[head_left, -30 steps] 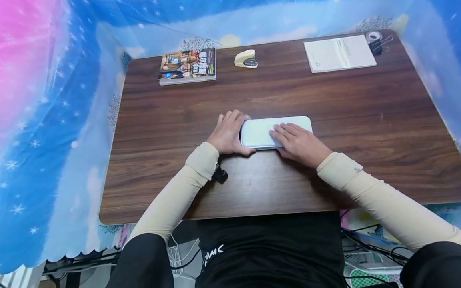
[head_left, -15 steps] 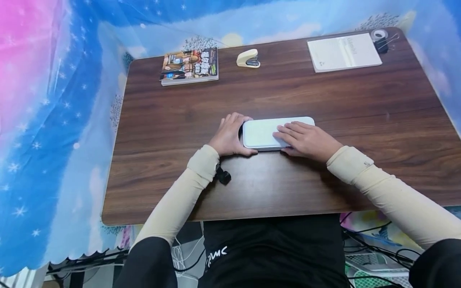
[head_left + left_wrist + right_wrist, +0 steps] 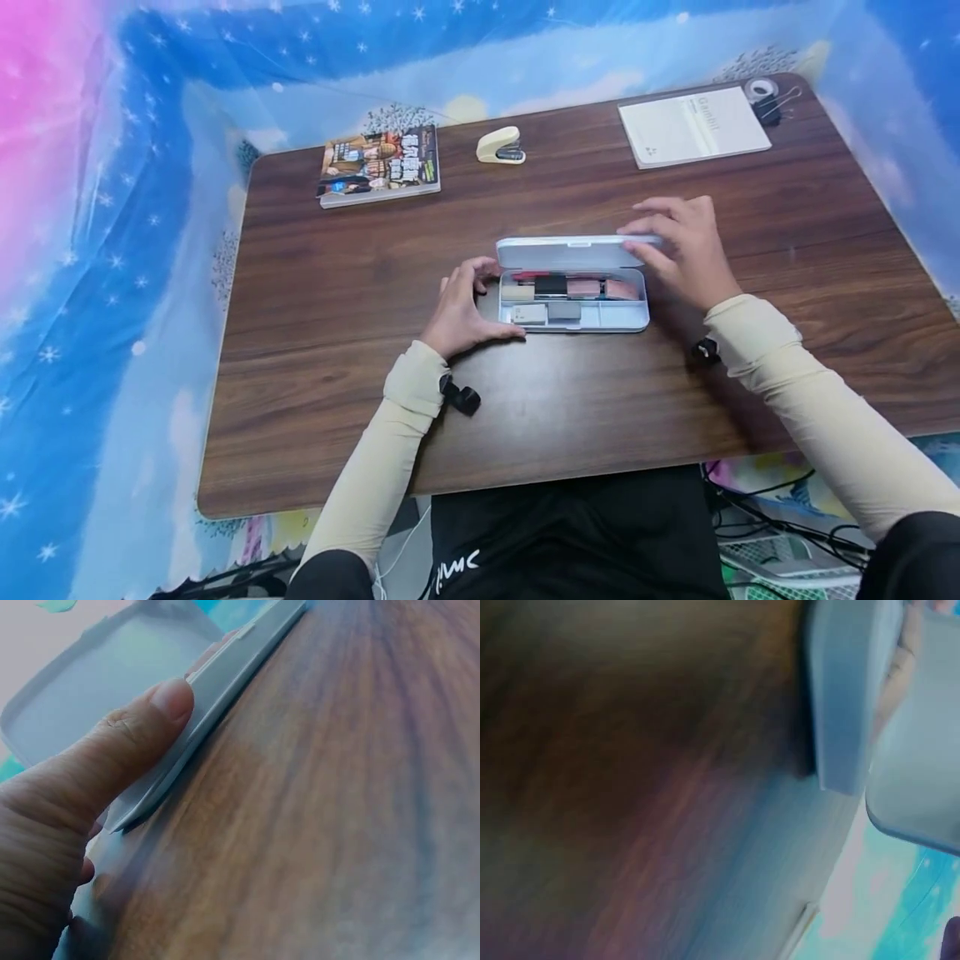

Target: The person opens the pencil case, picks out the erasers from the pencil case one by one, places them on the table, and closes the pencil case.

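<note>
Right wrist view is mostly blur, so all you get there is a smear of brown worktop and a pale grey edge of the pencil case (image 3: 840, 697); the fingers aren't readable from that angle. Left wrist view is tight too: a thumb (image 3: 142, 727) pressed against the case's rim, the rest of the left hand cut off by the frame.

Head view is the useful one. The pencil case (image 3: 573, 310) sits on the worktop (image 3: 337, 275) roughly in the middle, well in front of the stapler (image 3: 500, 146). Its long axis runs left to right across the person's body, with the lid (image 3: 570, 252) hinged up along the far side and the open tray facing up. Inside are small bits, pinkish, black and white, but too small to name for sure.

The left hand (image 3: 463, 308) curls around the case's left end, thumb on the near edge, gripping it. The right hand (image 3: 684, 246) has its fingers on the lid's right end, pinching it. Farther back from the stapler: a colourful book (image 3: 379, 165) to its left, a white booklet (image 3: 693, 127) to its right.
</note>
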Demonstrator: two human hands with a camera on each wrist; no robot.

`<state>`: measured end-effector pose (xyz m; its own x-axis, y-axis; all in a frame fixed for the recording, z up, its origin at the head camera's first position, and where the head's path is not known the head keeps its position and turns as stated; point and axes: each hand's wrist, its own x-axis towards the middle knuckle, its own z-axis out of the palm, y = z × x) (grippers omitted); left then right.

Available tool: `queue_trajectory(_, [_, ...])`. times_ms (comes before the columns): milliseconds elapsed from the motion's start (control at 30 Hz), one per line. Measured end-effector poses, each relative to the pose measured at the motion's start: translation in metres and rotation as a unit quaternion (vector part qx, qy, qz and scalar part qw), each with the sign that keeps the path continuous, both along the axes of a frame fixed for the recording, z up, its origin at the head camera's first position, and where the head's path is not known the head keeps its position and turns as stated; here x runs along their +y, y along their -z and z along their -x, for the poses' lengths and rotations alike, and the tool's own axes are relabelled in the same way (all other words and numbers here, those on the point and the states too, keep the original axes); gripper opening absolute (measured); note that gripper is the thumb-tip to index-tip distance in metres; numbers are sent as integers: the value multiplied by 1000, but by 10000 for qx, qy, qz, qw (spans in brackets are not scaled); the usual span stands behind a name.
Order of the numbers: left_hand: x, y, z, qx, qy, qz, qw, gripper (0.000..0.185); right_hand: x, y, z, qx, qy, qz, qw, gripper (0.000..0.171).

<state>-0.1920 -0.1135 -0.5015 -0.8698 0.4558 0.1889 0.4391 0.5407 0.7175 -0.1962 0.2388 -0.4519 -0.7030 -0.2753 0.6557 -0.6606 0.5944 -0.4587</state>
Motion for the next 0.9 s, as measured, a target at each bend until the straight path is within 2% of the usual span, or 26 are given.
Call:
queue_trajectory(67, [1, 1, -2, 17, 7, -7, 10000, 105, 3, 0, 3, -593, 297, 364, 9971, 19])
queue_trajectory(133, [2, 2, -1, 32, 42, 35, 10000, 101, 4, 0, 7, -1309, 579, 727, 9870, 21])
queue_trajectory(233, [3, 2, 0, 70, 129, 124, 9998, 100, 5, 1, 15, -2298, 941, 1313, 9597, 27])
queue_trajectory(333, [2, 0, 0, 107, 186, 213, 9995, 100, 6, 5, 25, -2974, 1208, 1832, 9292, 32])
queue_trajectory(467, [-1, 0, 0, 117, 202, 296, 9993, 100, 6, 15, 39, -3517, 1272, 2637, 8892, 32])
queue_trajectory(600, [-3, 0, -2, 108, 167, 309, 9993, 100, 8, 24, 47, -3857, 1068, 3272, 8560, 30])
queue_trajectory(733, [-2, 1, -2, 145, 179, 289, 9993, 100, 12, 31, 49, -4176, 933, 3616, 8284, 25])
queue_trajectory(833, [0, 2, -1, 186, 230, 210, 9993, 100, 17, 32, 50, -4316, 923, 3702, 8174, 22])
queue_trajectory(900, [3, 0, 2, 233, 268, 148, 9993, 99, 20, 30, 52, -4340, 983, 3621, 8191, 21])
